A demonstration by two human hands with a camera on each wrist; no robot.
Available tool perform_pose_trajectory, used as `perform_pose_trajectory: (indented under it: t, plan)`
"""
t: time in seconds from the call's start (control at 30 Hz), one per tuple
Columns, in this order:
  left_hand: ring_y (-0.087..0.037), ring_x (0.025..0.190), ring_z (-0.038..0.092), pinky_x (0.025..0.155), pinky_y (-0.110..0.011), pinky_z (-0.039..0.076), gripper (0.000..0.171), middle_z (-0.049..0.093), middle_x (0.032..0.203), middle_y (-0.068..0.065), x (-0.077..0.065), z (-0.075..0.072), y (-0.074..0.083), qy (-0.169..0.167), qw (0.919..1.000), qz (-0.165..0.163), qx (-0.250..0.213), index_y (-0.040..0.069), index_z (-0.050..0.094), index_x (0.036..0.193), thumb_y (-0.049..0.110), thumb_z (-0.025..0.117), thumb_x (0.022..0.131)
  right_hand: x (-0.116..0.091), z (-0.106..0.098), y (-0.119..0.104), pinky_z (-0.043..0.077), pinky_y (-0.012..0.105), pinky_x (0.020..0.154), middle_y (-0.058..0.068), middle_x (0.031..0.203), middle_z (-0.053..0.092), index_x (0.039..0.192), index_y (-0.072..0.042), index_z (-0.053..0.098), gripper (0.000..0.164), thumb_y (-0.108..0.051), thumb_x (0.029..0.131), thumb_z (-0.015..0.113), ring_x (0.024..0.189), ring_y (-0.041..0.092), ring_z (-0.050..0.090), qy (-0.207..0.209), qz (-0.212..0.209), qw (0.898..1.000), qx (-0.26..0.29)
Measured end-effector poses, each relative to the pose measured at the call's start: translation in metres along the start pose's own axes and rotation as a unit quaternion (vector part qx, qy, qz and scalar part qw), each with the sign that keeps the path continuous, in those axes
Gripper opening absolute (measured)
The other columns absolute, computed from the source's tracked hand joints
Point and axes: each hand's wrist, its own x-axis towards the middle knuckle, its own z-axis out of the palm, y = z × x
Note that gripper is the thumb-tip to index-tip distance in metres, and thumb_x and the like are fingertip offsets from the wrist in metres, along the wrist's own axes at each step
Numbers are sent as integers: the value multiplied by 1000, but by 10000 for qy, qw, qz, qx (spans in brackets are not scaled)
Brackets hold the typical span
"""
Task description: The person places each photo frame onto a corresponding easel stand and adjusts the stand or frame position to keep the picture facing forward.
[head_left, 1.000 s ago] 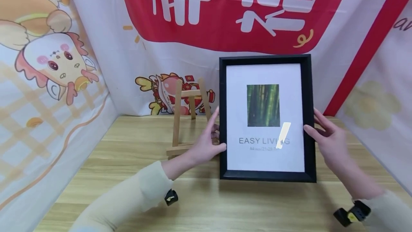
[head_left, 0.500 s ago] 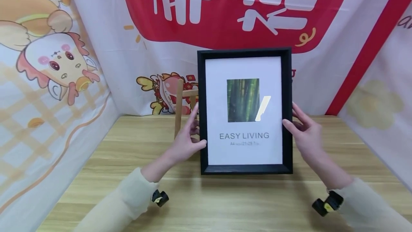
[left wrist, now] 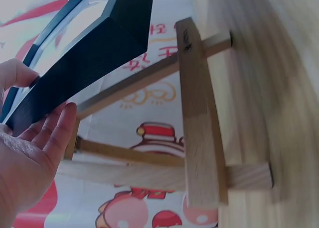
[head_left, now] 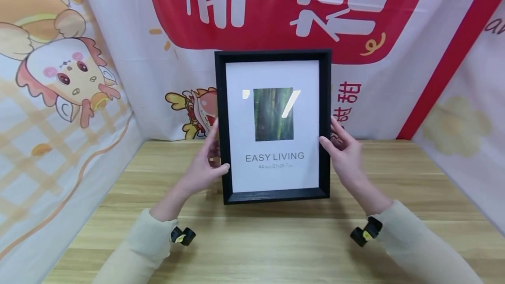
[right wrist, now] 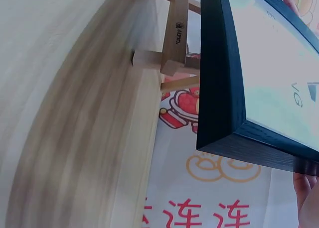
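A black picture frame [head_left: 272, 174] with a bamboo picture and "EASY LIVING" lettering is held upright between both hands in the head view. My left hand [head_left: 201, 165] grips its left side, thumb on the front edge and fingers behind. On the opposite side, my right hand [head_left: 347, 157] grips it in the same way. The frame hides nearly all of a small wooden easel from the head. In the left wrist view the easel [left wrist: 202, 113] stands on the table, its ledge below the raised frame [left wrist: 84, 63]. The right wrist view shows a gap between frame and table.
The wood-grain table [head_left: 276, 244] ends at a printed white and red cloth backdrop [head_left: 189, 65] close behind the frame. Side cloths rise at left [head_left: 67, 143] and right [head_left: 461, 126]. Both wrists wear small black cameras.
Both hands have carried the picture frame left and slightly upward. It has passed in front of the easel, which was visible beside it one second ago. The grip looks the same.
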Motion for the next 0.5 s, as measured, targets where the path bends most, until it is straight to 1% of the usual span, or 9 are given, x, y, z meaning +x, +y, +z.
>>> perform_pose_trajectory:
  t: [0.07,0.17,0.3,0.43,0.5]
  plan:
    - [-29,91,51,70,-37,54,110,48,121,-14,0,-5,-1,-5,10000,-18,44,50,4,152,-6,67,82,3,5,0,51,22,87,13,136,53,146,-31,44,56,-15,95,64,106,18,60,21,-63,10000,-10]
    - [-28,94,51,72,-36,55,109,46,119,-14,2,-13,-3,27,9998,3,191,48,3,153,-6,66,82,9,12,-1,52,24,86,13,136,54,146,-30,45,56,-14,95,64,107,23,61,22,-150,9998,-131]
    - [-27,96,49,73,-34,54,107,45,119,-15,4,-22,-4,172,9994,71,299,44,3,154,-7,66,83,15,23,-4,51,25,89,9,143,49,146,-30,43,57,-15,95,63,112,26,60,1,-285,9994,-195]
    - [-27,95,50,72,-33,53,105,45,123,-16,7,-30,-5,403,9985,191,308,42,4,155,-9,63,84,22,36,-6,50,26,91,5,146,46,147,-28,43,57,-11,95,63,113,24,60,31,-500,9987,74]
    - [-27,95,51,71,-32,52,105,45,126,-16,10,-35,-6,524,9977,277,319,40,5,155,-10,62,84,24,42,-7,51,25,90,6,144,48,147,-26,43,58,-9,95,63,110,23,60,71,-614,9979,195]
